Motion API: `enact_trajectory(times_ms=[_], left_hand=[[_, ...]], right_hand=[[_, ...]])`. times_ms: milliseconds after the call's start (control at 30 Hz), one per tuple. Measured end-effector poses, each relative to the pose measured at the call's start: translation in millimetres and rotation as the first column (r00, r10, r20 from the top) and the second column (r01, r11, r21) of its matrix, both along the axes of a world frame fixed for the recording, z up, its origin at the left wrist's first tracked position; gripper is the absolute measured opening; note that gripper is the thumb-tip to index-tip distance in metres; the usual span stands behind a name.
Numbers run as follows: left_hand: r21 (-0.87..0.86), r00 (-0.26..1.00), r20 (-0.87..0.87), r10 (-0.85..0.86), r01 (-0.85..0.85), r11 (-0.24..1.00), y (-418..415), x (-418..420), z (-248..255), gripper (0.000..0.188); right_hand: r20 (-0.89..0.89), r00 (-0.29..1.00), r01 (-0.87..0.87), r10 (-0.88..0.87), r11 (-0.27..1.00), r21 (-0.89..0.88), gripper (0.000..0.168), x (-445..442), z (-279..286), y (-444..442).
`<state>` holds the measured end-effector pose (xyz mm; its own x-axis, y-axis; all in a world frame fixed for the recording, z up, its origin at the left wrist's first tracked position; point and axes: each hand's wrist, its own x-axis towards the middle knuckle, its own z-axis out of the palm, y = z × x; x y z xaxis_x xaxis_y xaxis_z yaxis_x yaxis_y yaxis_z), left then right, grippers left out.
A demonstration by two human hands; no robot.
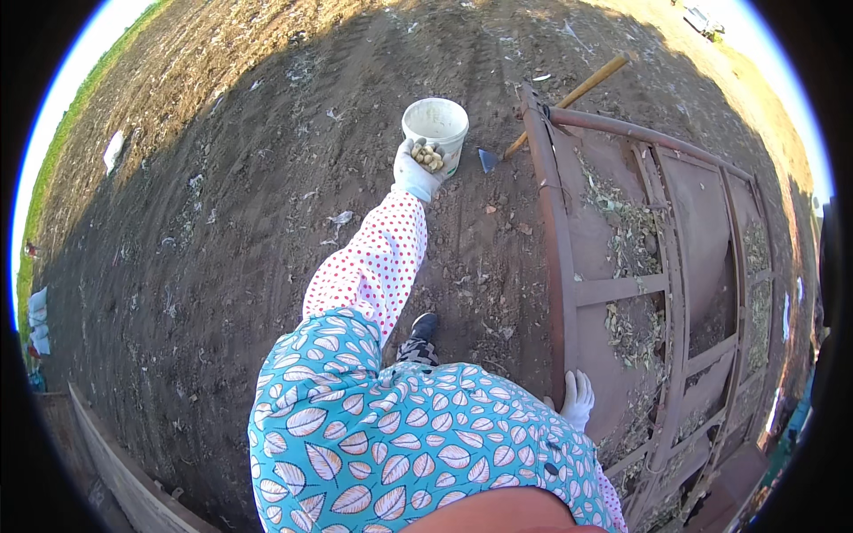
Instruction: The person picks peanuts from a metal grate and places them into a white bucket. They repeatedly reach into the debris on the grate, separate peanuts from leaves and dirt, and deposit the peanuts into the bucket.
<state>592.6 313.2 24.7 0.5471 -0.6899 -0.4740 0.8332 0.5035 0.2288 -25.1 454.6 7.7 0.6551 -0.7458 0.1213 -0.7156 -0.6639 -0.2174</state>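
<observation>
My left hand (417,166), in a whitish work glove with grey fingertips, reaches forward and cups a handful of small pale-brown lumps (427,156); they look like small bulbs or tubers, but I cannot tell the kind. Right behind the hand, a white plastic bucket (436,114) stands upright on the soil, its open top towards me. Its inner wall is smudged, and the hand hides part of its near side. At the lower right, my right hand (577,400), in a similar glove, rests on the edge of a rusty metal panel (560,313); its fingers point forward.
A wooden handle (593,81) leans across the panel's far corner, near a small blue piece (488,160) on the ground. Dry leaves lie on the ribbed panel. A metal or wooden edge (126,466) runs along the lower left. White sacks (38,321) stand at the far left.
</observation>
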Motion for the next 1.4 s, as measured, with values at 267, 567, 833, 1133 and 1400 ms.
enact_trajectory(times_ms=[267,567,833,1133,1400], left_hand=[[0.283,0.994,0.051,-0.097,0.079,0.956,-88,58,-57,0.053],[0.857,0.513,-0.157,-0.844,0.495,0.141,174,-121,-339,0.039],[0.974,-0.897,-0.127,-0.424,-0.031,-0.225,205,-260,-154,0.041],[0.919,-0.909,0.385,-0.158,0.393,-0.025,246,-434,-76,0.036],[0.673,-0.674,0.626,0.392,0.721,0.165,279,-582,17,0.025]], right_hand=[[-0.051,0.995,0.088,-0.083,0.992,0.089,0.084,24,24,12],[-0.037,0.976,0.213,-0.215,0.976,-0.051,0.084,31,40,11],[0.039,0.859,0.513,-0.511,0.855,-0.081,0.073,12,10,62],[0.207,0.621,0.781,-0.756,0.621,-0.073,0.059,-132,-5,276],[0.029,0.403,0.914,-0.915,0.404,0.036,0.054,-198,-18,372]])
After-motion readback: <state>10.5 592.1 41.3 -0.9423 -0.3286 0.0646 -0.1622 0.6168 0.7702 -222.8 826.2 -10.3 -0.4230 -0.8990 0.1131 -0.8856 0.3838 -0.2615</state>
